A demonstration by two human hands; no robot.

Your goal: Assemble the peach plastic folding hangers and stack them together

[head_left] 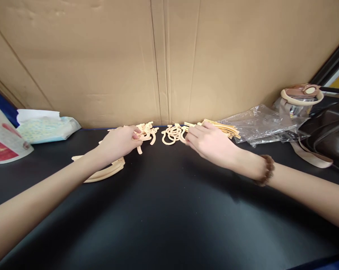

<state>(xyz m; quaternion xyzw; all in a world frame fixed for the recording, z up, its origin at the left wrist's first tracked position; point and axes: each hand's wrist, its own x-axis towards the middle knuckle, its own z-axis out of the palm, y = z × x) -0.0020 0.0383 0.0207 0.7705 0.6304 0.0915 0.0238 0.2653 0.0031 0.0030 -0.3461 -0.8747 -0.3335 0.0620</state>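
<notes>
My left hand (pixel 121 141) reaches to a pile of small pale wooden pieces (pixel 147 131), its fingers curled and drawn together at the near edge. A short strip (pixel 139 150) pokes out below the fingertips; whether it is gripped I cannot tell. Over on the right, my right hand (pixel 210 144) is bent downward with closed fingers beside U-shaped wooden pieces (pixel 169 138). What lies under those fingers is hidden. Thin wooden sticks (pixel 227 129) form a bundle behind this hand. Larger curved wooden pieces (pixel 109 173) lie beneath my left forearm.
A cardboard wall (pixel 115 67) rises behind the black tabletop (pixel 163 210). At left stand a tissue pack (pixel 48 127) and a red-and-white container (pixel 6 138). Crumpled clear plastic (pixel 253 123), a strapped drinking bottle (pixel 300 101) and a dark bag (pixel 332 131) occupy the right.
</notes>
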